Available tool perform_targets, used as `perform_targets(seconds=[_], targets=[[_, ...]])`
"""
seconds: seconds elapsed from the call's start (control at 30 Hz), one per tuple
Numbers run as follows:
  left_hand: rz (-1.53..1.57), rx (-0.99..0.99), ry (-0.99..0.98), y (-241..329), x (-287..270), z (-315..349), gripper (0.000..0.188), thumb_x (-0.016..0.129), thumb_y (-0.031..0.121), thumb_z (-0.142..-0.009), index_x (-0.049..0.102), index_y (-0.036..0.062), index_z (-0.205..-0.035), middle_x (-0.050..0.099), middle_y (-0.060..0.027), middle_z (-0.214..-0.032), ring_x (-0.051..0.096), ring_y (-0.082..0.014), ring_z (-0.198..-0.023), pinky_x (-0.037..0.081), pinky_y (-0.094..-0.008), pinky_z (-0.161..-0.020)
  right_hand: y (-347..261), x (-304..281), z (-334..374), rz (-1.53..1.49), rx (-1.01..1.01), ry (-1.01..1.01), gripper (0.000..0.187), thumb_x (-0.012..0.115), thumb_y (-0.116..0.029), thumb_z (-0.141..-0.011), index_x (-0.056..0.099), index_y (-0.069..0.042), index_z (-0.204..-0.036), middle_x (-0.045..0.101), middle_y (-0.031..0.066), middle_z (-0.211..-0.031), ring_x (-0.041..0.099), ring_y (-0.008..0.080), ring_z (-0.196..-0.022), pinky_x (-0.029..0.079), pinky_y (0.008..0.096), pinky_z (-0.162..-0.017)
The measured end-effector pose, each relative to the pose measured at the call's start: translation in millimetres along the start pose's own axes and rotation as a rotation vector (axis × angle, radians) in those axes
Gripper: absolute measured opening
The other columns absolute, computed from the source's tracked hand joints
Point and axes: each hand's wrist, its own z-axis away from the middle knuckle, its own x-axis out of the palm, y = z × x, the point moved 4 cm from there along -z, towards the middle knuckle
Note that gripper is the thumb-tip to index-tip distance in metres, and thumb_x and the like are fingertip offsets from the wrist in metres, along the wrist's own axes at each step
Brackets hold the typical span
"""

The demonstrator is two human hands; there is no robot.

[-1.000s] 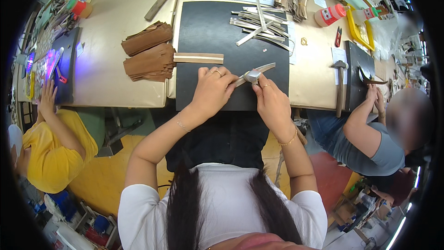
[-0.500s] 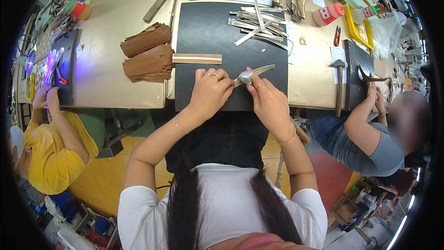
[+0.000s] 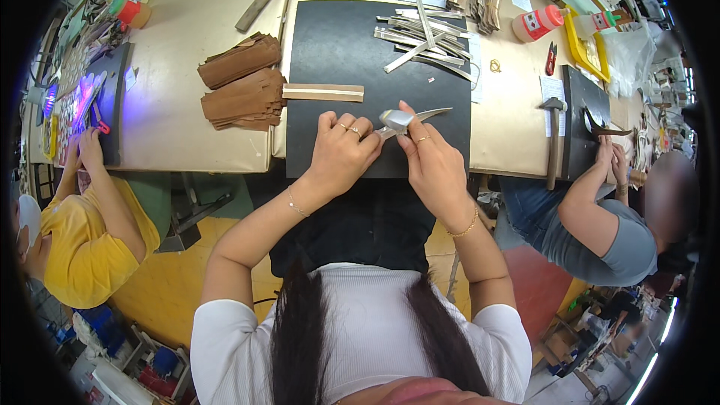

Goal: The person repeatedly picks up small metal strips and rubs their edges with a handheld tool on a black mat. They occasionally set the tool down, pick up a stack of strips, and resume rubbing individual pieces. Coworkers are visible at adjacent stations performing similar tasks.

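My left hand (image 3: pixel 341 146) is closed with its fingertips pinching a narrow pale strip (image 3: pixel 435 113) at the near part of a black mat (image 3: pixel 330 52). The strip's free end curves off to the right, past my other hand. My right hand (image 3: pixel 436 165) is wrapped round a hammer, whose silver metal head (image 3: pixel 395 119) is above the strip, close to the left fingertips. Most of the hammer's handle is hidden by my right hand and wrist. A brown strip with a white line down its middle (image 3: pixel 324 93) lies flat on the mat, just beyond my left hand.
Several pale strips (image 3: pixel 431 43) lie heaped at the mat's far right. Two stacks of brown leather pieces (image 3: pixel 240 101) sit left of the mat, below another hammer (image 3: pixel 259 6). Rightward are a red bottle (image 3: pixel 536 22), red snips (image 3: pixel 552 58) and a hammer (image 3: pixel 553 135). Co-workers sit on both sides.
The hammer head has tilted and lifted slightly in my right hand. My left hand keeps its pinch on the strip. The whole view has shifted a little.
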Motion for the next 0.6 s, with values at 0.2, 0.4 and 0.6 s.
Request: perform_targets(seconds=[0.2, 0.4, 0.6], targets=[[-0.013, 0.003, 0.022, 0, 1, 2, 0.015, 0.079, 0.019, -0.081, 0.066, 0.0117, -0.081, 0.058, -0.001, -0.083, 0.055, -0.0205, -0.08, 0.037, -0.0402, -0.079, -4, 6, -2, 0.018, -0.005, -0.028, 0.048, 0.063, -0.019, -0.101, 0.054, -0.014, -0.148, 0.064, 0.0099, -0.089, 0.068, 0.0319, -0.068, 0.055, 0.0417, -0.06], [0.017, -0.041, -0.022, -2, 2, 2, 0.016, 0.079, 0.019, -0.081, 0.066, 0.0113, -0.084, 0.058, -0.0022, -0.084, 0.056, -0.0214, -0.081, 0.037, -0.0404, -0.08, -7, 8, 1, -0.045, -0.033, 0.044, 0.05, 0.064, -0.018, -0.1, 0.054, -0.015, -0.148, 0.065, 0.0108, -0.091, 0.068, 0.0317, -0.069, 0.055, 0.0422, -0.061], [0.218, 0.019, -0.172, -4, 0, -23, 0.019, 0.073, 0.011, -0.082, 0.072, 0.011, -0.102, 0.062, -0.0029, -0.093, 0.06, -0.0233, -0.093, 0.04, -0.0396, -0.085, 19, -19, 5, -0.232, 0.065, 0.256, 0.042, 0.062, -0.009, -0.101, 0.059, -0.009, -0.143, 0.072, 0.0135, -0.113, 0.071, 0.0375, -0.088, 0.057, 0.0424, -0.074]])
